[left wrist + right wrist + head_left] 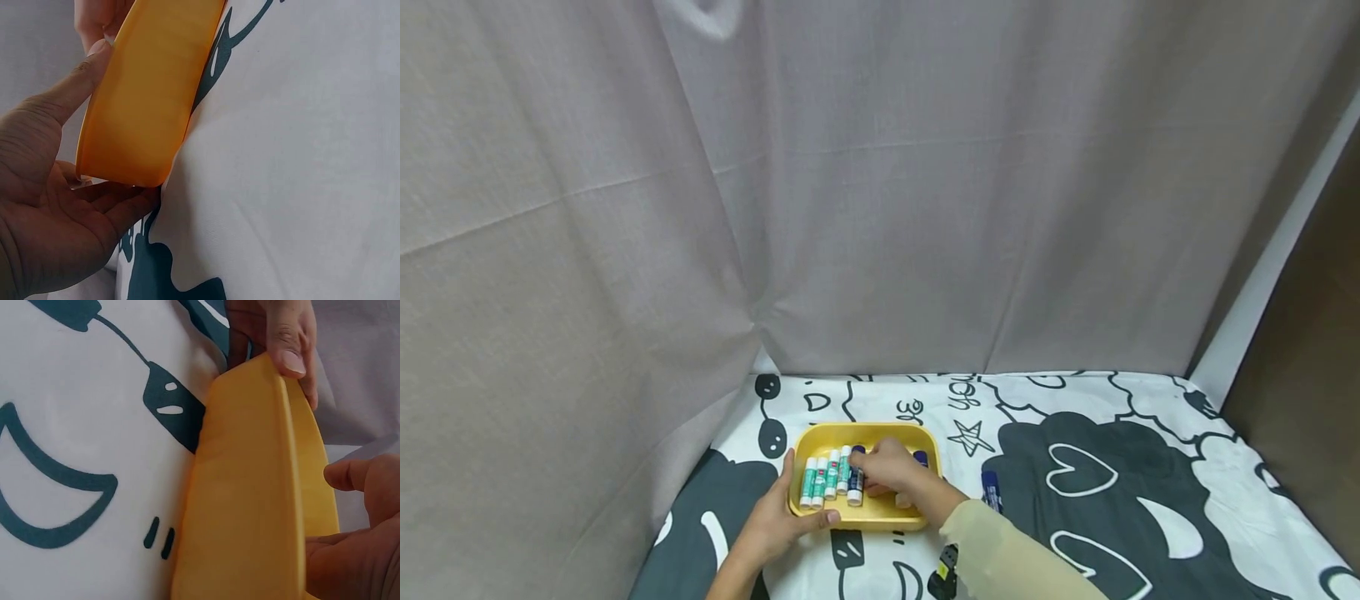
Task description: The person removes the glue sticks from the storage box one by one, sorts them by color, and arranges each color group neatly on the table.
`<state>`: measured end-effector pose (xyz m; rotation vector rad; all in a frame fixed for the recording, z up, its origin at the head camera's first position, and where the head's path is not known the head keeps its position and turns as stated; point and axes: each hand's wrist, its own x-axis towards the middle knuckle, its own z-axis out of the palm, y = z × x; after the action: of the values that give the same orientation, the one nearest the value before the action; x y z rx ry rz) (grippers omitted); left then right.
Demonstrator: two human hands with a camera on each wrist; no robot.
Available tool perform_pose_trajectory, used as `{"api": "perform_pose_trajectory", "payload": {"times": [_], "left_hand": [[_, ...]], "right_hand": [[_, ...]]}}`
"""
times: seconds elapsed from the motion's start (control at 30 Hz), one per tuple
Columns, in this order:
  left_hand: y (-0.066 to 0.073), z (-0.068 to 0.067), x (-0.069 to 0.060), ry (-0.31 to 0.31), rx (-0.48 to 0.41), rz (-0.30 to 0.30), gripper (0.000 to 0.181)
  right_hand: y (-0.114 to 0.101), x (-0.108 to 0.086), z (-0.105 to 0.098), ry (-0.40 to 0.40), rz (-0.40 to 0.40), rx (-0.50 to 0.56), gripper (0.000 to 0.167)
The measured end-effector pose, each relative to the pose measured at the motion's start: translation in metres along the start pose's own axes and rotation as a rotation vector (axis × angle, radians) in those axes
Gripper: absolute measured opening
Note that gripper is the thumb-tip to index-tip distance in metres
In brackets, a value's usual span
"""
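Note:
A yellow tray (887, 525) sits on the patterned cloth. My left hand (773, 517) grips its near left corner, thumb along the front rim and fingers against the left end. Inside, several white-and-green glue sticks (825, 479) lie side by side at the left. My right hand (891, 468) reaches over the tray and pinches a dark blue glue stick (856, 477) with a white end, beside the green ones. Another dark blue stick (921, 457) shows at the tray's right, partly behind the hand. In the right wrist view, the tray wall hides the fingertips.
A dark blue stick (991, 490) lies on the cloth right of the tray. The cloth (970, 542) carries black-and-white drawings. Grey curtains (887, 250) hang behind and at the left, and a brown panel (1307, 375) stands at the right. A small black-and-yellow object (945, 573) is beside the right sleeve.

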<state>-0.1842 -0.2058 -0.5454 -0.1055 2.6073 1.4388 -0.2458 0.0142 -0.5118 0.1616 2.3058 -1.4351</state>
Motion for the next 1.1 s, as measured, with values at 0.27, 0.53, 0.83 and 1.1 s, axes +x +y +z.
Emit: {"api": "perform_pose_trajectory", "payload": {"times": [0.27, 0.53, 0.83, 1.1], "left_hand": [[0.001, 0.000, 0.001, 0.001, 0.005, -0.022, 0.146], [0.002, 0.000, -0.001, 0.004, 0.009, 0.011, 0.145], [0.001, -0.001, -0.001, 0.002, 0.002, 0.014, 0.144], [0.000, -0.001, 0.000, 0.000, 0.000, 0.001, 0.144]], "right_hand": [[0.003, 0.006, 0.008, 0.006, -0.019, 0.016, 0.027], [0.006, 0.008, 0.009, 0.024, -0.004, 0.045, 0.021], [0.003, 0.010, 0.015, 0.017, -0.024, 0.080, 0.026], [0.004, 0.015, 0.021, 0.017, -0.052, 0.085, 0.032]]}}
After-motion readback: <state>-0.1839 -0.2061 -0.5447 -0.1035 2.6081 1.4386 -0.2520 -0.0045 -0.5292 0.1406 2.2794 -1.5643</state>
